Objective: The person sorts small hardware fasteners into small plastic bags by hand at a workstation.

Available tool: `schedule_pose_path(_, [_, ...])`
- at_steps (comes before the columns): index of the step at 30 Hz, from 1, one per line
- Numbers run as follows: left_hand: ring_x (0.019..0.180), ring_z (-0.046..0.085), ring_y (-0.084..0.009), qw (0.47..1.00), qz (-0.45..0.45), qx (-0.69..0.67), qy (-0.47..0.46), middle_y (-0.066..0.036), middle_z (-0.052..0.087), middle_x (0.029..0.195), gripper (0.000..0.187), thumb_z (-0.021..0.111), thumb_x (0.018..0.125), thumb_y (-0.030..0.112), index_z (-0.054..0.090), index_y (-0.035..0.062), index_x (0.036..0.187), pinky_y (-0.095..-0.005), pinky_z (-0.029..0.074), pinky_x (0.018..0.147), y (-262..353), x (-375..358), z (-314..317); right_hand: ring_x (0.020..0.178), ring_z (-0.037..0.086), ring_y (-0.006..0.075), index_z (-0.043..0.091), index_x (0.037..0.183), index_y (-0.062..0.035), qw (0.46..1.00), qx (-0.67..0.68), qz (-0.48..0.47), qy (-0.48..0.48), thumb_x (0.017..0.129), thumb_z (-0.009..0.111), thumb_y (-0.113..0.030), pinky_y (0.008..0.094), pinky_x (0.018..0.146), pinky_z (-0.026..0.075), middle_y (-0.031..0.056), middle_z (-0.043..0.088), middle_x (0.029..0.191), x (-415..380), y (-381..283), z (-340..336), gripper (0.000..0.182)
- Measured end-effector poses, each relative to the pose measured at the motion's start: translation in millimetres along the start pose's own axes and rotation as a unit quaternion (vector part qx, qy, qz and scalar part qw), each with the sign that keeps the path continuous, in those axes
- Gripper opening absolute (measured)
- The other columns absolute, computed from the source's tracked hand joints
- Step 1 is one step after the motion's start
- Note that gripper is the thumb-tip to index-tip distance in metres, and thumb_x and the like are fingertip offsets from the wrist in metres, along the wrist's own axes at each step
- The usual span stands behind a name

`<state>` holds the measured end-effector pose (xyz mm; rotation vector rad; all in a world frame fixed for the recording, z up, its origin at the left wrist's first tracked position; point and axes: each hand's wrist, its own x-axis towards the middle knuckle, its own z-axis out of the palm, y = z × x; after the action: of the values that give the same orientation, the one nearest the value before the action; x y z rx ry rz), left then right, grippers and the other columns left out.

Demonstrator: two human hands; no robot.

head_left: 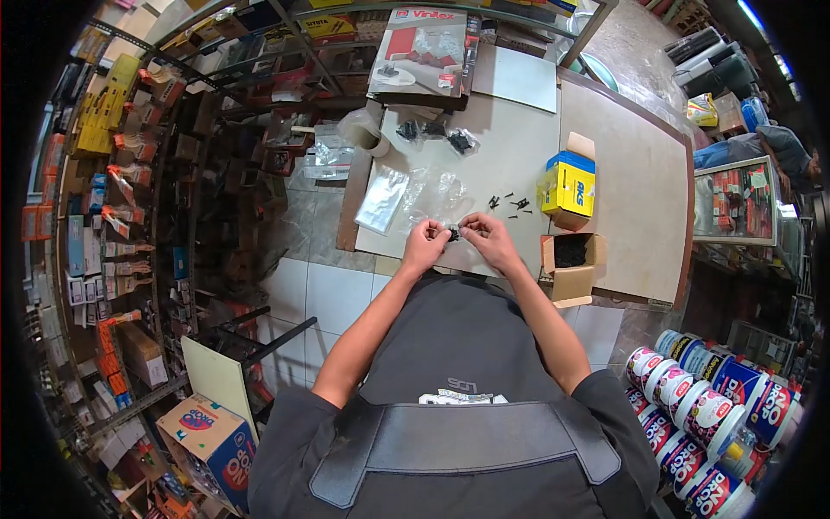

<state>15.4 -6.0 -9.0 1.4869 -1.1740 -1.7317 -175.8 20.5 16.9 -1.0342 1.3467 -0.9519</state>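
Observation:
At the near edge of the table, my left hand (pixel 426 246) and my right hand (pixel 487 240) are close together, fingers pinched. Between the fingertips is a small clear plastic bag with black screws (pixel 453 233) in it; its edges are hard to make out. Loose black screws (pixel 520 204) lie just beyond my right hand. To the right stands an open cardboard box (pixel 576 281), dark with small black pieces inside. Crumpled clear bags (pixel 443 189) lie beyond my hands, with a stack of flat clear bags (pixel 381 201) to the left.
Filled small bags (pixel 462 142) lie farther back, near a roll (pixel 367 137). A yellow and blue box (pixel 571 191) stands at the right. Behind is a large Vinilex box (pixel 421 54). Shelves (pixel 156 199) line the left; paint tubs (pixel 709 413) are stacked at lower right.

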Motion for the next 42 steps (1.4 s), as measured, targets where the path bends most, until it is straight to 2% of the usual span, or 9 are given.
schedule_pose_path(15, [0.064, 0.058, -0.0080, 1.000, 0.006, 0.001, 0.002, -0.001, 0.063, 0.076, 0.015, 0.072, 0.089, 0.014, 0.062, 0.0030, 0.095, -0.0255, 0.049, 0.058, -2.0, 2.2, -1.1, 0.074, 0.057, 0.0154, 0.072, 0.106, -0.0069, 0.986, -0.165, -0.017, 0.012, 0.087, 0.072, -0.015, 0.0303, 0.072, 0.049, 0.0055, 0.063, 0.083, -7.0, -25.6, 3.4, 0.021])
schedule_pose_path(17, [0.063, 0.059, -0.0082, 1.000, 0.010, 0.000, 0.000, -0.001, 0.063, 0.076, 0.016, 0.072, 0.089, 0.014, 0.062, 0.0031, 0.095, -0.0255, 0.049, 0.058, -2.1, 2.4, -1.6, 0.074, 0.059, 0.0218, 0.072, 0.107, -0.0075, 0.980, -0.178, -0.041, 0.077, 0.085, 0.071, -0.013, 0.0344, 0.072, 0.050, 0.0091, 0.064, 0.088, -5.9, -20.0, 1.2, 0.022])
schedule_pose_path(18, [0.063, 0.059, -0.0082, 1.000, 0.010, 0.001, 0.001, -0.001, 0.063, 0.076, 0.016, 0.072, 0.089, 0.014, 0.062, 0.0031, 0.095, -0.0255, 0.049, 0.058, -0.7, 1.6, -1.7, 0.074, 0.059, 0.0218, 0.072, 0.107, -0.0075, 0.980, -0.178, -0.041, 0.077, 0.085, 0.071, -0.013, 0.0344, 0.072, 0.050, 0.0091, 0.064, 0.088, -3.4, -10.6, -1.8, 0.022])
schedule_pose_path(20, [0.063, 0.059, -0.0086, 1.000, 0.000, 0.003, 0.006, -0.001, 0.062, 0.076, 0.017, 0.072, 0.088, 0.015, 0.062, 0.0029, 0.095, -0.0256, 0.049, 0.058, 4.6, -1.0, -1.4, 0.075, 0.060, 0.0199, 0.071, 0.108, -0.0071, 0.951, -0.233, -0.051, 0.196, 0.085, 0.072, -0.011, 0.0339, 0.071, 0.050, 0.0084, 0.063, 0.088, 2.5, 15.6, -15.2, 0.024])
schedule_pose_path(21, [0.063, 0.059, -0.0086, 1.000, 0.001, 0.003, 0.007, -0.001, 0.062, 0.076, 0.017, 0.072, 0.088, 0.015, 0.062, 0.0029, 0.095, -0.0256, 0.049, 0.058, 6.5, -1.9, -1.4, 0.081, 0.065, 0.0261, 0.070, 0.108, -0.0064, 0.925, -0.299, -0.074, 0.224, 0.083, 0.072, -0.011, 0.0376, 0.075, 0.052, 0.0125, 0.066, 0.094, 2.2, 19.6, -23.7, 0.025])
schedule_pose_path(24, [0.062, 0.058, -0.0088, 1.000, -0.002, -0.004, 0.013, -0.002, 0.062, 0.076, 0.017, 0.072, 0.088, 0.015, 0.062, 0.0026, 0.095, -0.0256, 0.049, 0.059, 8.7, -3.5, -0.6, 0.086, 0.066, 0.0307, 0.069, 0.108, -0.0059, 0.909, -0.321, -0.051, 0.259, 0.083, 0.072, -0.010, 0.0398, 0.079, 0.053, 0.0157, 0.067, 0.098, 5.7, 58.3, -46.2, 0.026])
schedule_pose_path(35, [0.062, 0.058, -0.0084, 1.000, 0.001, 0.002, 0.009, -0.001, 0.062, 0.077, 0.018, 0.072, 0.088, 0.016, 0.062, 0.0021, 0.095, -0.0251, 0.048, 0.058, 4.8, -0.5, 0.7, 0.083, 0.068, 0.0301, 0.067, 0.112, -0.0042, 0.942, -0.257, -0.059, 0.208, 0.084, 0.070, -0.008, 0.0392, 0.077, 0.053, 0.0154, 0.069, 0.088, 25.9, 48.6, -49.1, 0.028])
schedule_pose_path(37, [0.062, 0.058, -0.0085, 1.000, 0.001, 0.004, 0.009, -0.001, 0.062, 0.076, 0.018, 0.072, 0.088, 0.016, 0.062, 0.0021, 0.095, -0.0251, 0.048, 0.058, 4.8, -0.6, 0.3, 0.091, 0.067, 0.0366, 0.066, 0.110, -0.0041, 0.941, -0.278, -0.046, 0.186, 0.086, 0.065, -0.006, 0.0436, 0.082, 0.053, 0.0188, 0.068, 0.096, 30.1, 44.8, -48.1, 0.025])
schedule_pose_path(42, [0.062, 0.059, -0.0086, 1.000, 0.003, -0.004, 0.010, -0.001, 0.062, 0.076, 0.017, 0.072, 0.088, 0.015, 0.062, 0.0022, 0.094, -0.0253, 0.048, 0.058, 6.4, -2.9, -1.0, 0.092, 0.066, 0.0392, 0.065, 0.106, -0.0031, 0.923, -0.346, -0.051, 0.161, 0.088, 0.064, -0.009, 0.0449, 0.082, 0.053, 0.0201, 0.068, 0.097, 32.3, 47.7, -47.8, 0.019])
